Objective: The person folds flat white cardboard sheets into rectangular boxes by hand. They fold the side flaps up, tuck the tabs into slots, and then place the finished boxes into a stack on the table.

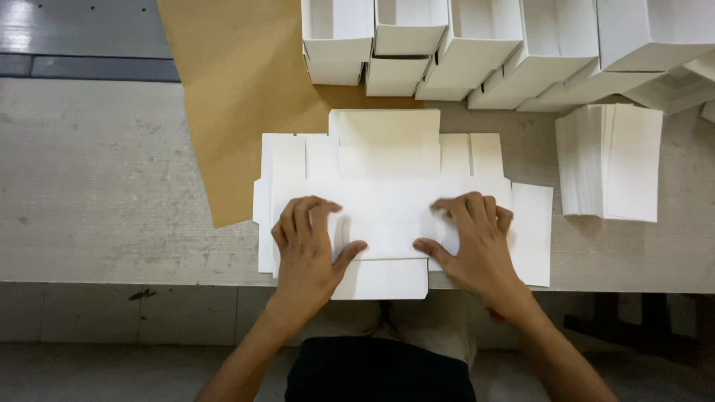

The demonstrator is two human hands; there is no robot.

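packing workshop: folded white boxes stacked, flat blanks, worn workbench.

arms: bare, no sleeves showing | hands: bare, no gloves | top: black | trousers: light beige-grey

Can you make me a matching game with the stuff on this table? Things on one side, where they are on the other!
Things:
1. flat white box sheet
2. brown paper
3. stack of white cards
4. folded white boxes

Places:
A. lined up along the far edge of the table
B. under both hands
C. to the right of the hands
D. at the far left, partly under the flat sheet

Pairs: 1-B, 2-D, 3-C, 4-A
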